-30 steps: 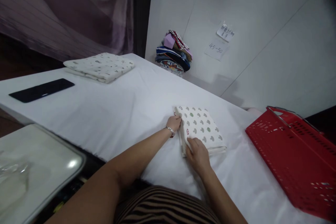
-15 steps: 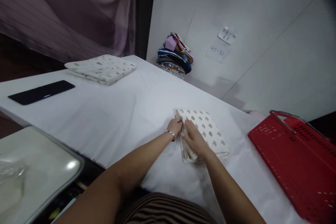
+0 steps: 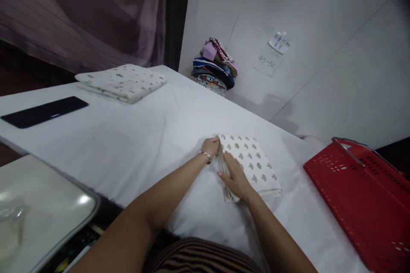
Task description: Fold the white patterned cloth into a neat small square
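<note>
A folded white cloth (image 3: 256,158) printed with grey mushrooms and a few green motifs lies on the white-covered table. At its far left corner, the fingers of my left hand (image 3: 210,147) are closed on the cloth's edge; the fingertips are partly hidden. A bracelet circles that wrist. My right hand (image 3: 236,177) rests flat on the near left part of the cloth, fingers stretched out and thumb apart, over the layered left edge.
Another folded patterned cloth (image 3: 123,82) and a black phone (image 3: 45,111) lie on the table at left. A red basket (image 3: 358,196) stands at right. Stacked fabrics (image 3: 214,68) sit by the wall beyond the far edge. A pale-topped surface (image 3: 41,204) is at lower left.
My left hand has slid slightly away from me along the cloth's left edge to its corner. My right hand has shifted a little nearer, staying flat on the cloth. The view has moved slightly.
</note>
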`<action>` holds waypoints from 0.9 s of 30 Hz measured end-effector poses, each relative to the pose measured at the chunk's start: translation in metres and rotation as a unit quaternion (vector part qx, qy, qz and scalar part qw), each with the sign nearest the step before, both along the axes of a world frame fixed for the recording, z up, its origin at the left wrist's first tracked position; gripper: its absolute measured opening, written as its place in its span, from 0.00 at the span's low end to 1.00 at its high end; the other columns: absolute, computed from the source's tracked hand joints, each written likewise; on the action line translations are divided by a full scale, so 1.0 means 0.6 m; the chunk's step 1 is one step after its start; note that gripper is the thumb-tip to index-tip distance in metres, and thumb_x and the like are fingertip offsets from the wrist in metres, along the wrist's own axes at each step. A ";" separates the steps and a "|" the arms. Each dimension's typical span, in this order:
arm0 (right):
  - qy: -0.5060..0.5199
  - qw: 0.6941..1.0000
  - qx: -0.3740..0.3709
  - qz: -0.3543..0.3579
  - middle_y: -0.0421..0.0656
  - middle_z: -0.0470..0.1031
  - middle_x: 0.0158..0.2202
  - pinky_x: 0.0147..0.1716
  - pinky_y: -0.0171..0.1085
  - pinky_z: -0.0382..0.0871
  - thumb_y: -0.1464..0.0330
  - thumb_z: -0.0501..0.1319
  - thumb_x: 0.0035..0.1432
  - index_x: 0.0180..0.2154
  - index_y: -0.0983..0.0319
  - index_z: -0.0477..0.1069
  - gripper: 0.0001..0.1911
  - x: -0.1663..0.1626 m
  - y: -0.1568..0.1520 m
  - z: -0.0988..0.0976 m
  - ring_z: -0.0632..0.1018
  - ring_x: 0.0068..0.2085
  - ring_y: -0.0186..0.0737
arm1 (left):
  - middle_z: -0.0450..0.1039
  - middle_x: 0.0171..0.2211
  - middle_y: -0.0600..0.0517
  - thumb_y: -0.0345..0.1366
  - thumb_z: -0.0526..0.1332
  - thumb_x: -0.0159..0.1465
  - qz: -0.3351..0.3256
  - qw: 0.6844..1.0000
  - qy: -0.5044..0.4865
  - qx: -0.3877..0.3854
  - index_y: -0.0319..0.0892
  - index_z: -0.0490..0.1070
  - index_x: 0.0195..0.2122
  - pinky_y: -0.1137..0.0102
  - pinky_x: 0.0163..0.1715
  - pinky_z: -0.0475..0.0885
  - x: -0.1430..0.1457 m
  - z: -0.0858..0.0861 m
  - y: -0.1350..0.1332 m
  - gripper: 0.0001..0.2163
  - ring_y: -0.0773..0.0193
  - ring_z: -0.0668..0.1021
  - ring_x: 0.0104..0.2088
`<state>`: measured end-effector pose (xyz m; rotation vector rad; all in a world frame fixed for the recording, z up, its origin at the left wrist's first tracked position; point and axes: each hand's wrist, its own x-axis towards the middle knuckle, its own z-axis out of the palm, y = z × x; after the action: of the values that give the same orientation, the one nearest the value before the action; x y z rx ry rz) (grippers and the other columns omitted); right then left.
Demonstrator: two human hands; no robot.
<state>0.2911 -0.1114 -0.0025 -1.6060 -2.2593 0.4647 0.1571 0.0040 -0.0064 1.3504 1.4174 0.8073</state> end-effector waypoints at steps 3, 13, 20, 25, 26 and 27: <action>0.005 1.000 0.001 -0.003 0.41 0.42 0.66 0.62 0.52 0.40 0.55 0.50 0.61 0.64 0.53 0.37 0.35 -0.001 -0.002 0.000 0.45 0.65 0.45 | 0.75 0.26 0.52 0.32 0.54 0.58 -0.002 0.999 0.034 0.027 0.41 0.76 0.32 0.76 0.29 0.66 -0.010 -0.004 0.020 0.10 0.69 0.75 0.27; 0.021 0.999 0.019 -0.015 0.42 0.47 0.65 0.61 0.53 0.43 0.56 0.51 0.60 0.64 0.53 0.42 0.34 0.000 -0.004 -0.001 0.49 0.64 0.46 | 0.77 0.28 0.52 0.34 0.57 0.54 -0.059 0.989 0.122 0.062 0.42 0.76 0.29 0.75 0.34 0.66 -0.023 -0.002 0.014 0.08 0.66 0.76 0.33; 0.014 1.000 0.007 -0.012 0.42 0.48 0.65 0.62 0.51 0.41 0.56 0.51 0.60 0.64 0.55 0.41 0.35 -0.001 -0.003 0.003 0.47 0.65 0.44 | 0.78 0.34 0.48 0.35 0.55 0.55 -0.065 0.968 0.225 0.092 0.44 0.77 0.29 0.72 0.33 0.67 -0.013 0.007 0.026 0.10 0.61 0.77 0.36; 0.015 1.000 0.000 -0.017 0.41 0.48 0.65 0.62 0.51 0.41 0.55 0.51 0.60 0.64 0.54 0.41 0.35 -0.003 -0.002 0.006 0.47 0.65 0.45 | 0.77 0.30 0.47 0.35 0.56 0.55 -0.078 0.973 0.204 0.074 0.42 0.76 0.26 0.73 0.34 0.68 -0.015 0.009 0.030 0.09 0.61 0.77 0.35; 0.016 1.000 0.000 -0.018 0.41 0.48 0.65 0.62 0.52 0.41 0.55 0.51 0.60 0.64 0.53 0.42 0.34 -0.003 -0.003 0.007 0.47 0.65 0.45 | 0.77 0.30 0.47 0.36 0.57 0.55 -0.076 0.975 0.200 0.069 0.42 0.77 0.26 0.73 0.33 0.69 -0.016 0.010 0.030 0.09 0.61 0.77 0.34; 0.018 1.000 0.000 -0.018 0.41 0.49 0.64 0.62 0.52 0.41 0.55 0.52 0.60 0.64 0.53 0.42 0.34 -0.003 -0.003 0.007 0.48 0.65 0.46 | 0.77 0.30 0.47 0.36 0.57 0.55 -0.073 0.976 0.195 0.059 0.42 0.77 0.27 0.73 0.33 0.69 -0.016 0.012 0.029 0.09 0.61 0.77 0.34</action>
<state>0.2891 -0.1130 0.0019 -1.6223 -2.1990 0.4797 0.1473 0.0216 0.0008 1.7529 1.5626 0.5551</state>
